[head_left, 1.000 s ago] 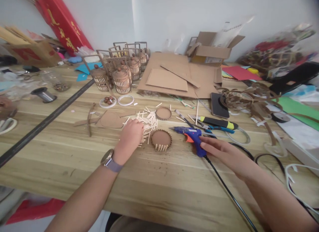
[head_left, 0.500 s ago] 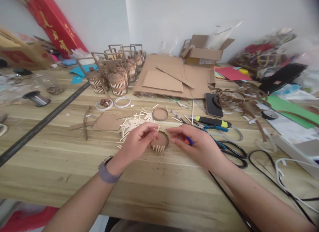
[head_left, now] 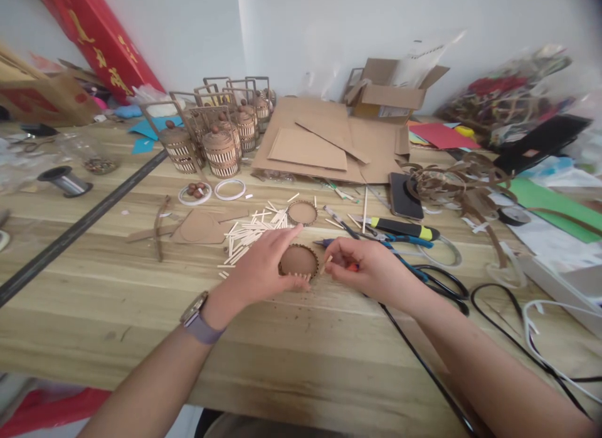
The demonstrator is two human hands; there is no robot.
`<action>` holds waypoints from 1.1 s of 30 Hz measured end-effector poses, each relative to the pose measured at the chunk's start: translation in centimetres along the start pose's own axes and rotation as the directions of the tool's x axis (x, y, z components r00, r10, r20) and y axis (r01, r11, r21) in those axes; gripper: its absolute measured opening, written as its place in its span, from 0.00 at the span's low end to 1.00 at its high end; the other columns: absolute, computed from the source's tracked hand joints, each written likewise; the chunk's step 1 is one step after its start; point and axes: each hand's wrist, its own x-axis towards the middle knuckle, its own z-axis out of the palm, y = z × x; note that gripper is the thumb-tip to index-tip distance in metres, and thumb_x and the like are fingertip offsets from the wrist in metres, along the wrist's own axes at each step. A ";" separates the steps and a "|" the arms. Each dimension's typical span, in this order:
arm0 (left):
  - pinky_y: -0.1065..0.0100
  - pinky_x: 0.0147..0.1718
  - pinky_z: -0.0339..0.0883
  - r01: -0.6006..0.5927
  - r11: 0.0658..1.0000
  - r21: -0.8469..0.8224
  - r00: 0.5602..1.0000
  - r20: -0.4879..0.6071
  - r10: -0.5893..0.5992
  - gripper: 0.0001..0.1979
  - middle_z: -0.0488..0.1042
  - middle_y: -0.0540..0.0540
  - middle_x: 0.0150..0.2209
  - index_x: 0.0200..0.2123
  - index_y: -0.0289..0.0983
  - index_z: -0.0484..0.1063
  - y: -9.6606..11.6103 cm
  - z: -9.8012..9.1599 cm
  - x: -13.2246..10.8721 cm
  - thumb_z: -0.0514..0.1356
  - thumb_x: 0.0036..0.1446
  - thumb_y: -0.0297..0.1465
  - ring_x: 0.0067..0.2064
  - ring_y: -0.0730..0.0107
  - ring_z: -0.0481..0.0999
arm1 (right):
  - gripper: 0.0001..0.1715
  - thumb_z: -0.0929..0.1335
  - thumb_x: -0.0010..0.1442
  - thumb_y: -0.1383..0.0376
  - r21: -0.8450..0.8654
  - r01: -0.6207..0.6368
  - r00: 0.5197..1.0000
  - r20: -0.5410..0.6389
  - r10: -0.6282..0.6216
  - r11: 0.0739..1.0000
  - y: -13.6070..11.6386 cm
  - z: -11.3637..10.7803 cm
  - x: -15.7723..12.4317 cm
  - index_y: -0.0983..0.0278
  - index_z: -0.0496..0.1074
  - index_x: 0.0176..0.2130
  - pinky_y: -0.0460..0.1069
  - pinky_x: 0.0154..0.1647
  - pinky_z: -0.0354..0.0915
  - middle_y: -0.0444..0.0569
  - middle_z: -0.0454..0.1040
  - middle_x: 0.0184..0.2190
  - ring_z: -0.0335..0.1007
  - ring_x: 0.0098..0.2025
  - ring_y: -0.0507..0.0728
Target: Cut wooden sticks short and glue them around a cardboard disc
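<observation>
My left hand (head_left: pixel 263 265) curves around the left side of a round cardboard base (head_left: pixel 299 260) with a notched rim. Its thumb lies across the front, over several short upright sticks, and its fingers reach past the far side, spread apart. Just right of the base, my right hand (head_left: pixel 362 268) pinches a short pale wooden stick (head_left: pixel 328 260) between thumb and fingers. A tool with a blue tip (head_left: pixel 320 242) and an orange part shows around this hand; most of it is hidden, and whether the palm touches it I cannot tell.
Loose wooden sticks (head_left: pixel 247 234) lie behind my left hand, beside a second round base (head_left: pixel 302 213). A utility knife (head_left: pixel 399 228), scissors (head_left: pixel 442 287) and a black cord (head_left: pixel 414 344) lie to the right. Lidded miniature baskets (head_left: pixel 221 152) and cardboard sheets (head_left: pixel 308 149) stand behind.
The short stick has passed from my left hand to my right. My left hand has spread and moved around the base; the right has closed in a pinch. The view has shifted slightly.
</observation>
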 end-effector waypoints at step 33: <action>0.46 0.56 0.60 0.068 0.998 -0.003 0.982 0.175 -0.066 0.46 0.67 0.33 0.58 0.64 0.39 0.53 -1.0 2.3 0.0 0.71 0.44 0.35 0.60 0.46 0.65 | 0.09 0.65 0.58 0.73 -0.247 0.134 0.987 0.124 -0.105 0.960 1.4 2.8 0.5 0.63 0.64 0.28 0.44 0.25 0.54 0.42 0.69 0.23 0.62 0.24 0.50</action>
